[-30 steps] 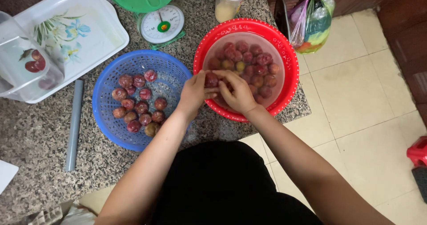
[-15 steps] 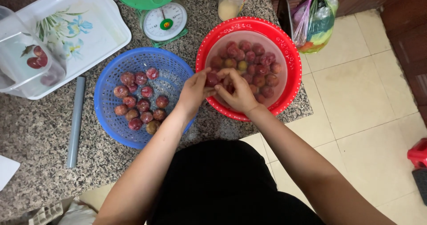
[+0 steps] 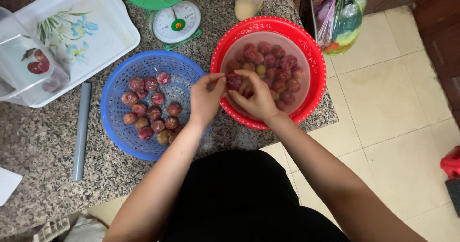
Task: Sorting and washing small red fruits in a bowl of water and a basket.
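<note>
Head view: a red basin [image 3: 314, 55] holds many reddish plums in water; a blue basket [image 3: 120, 127] on the surface [image 3: 43, 151] holds about a dozen more. Both hands, left hand [image 3: 205, 100] and right hand [image 3: 258, 100], pinch one plum [image 3: 234, 81] between their fingertips, over the basin's near rim.
</note>
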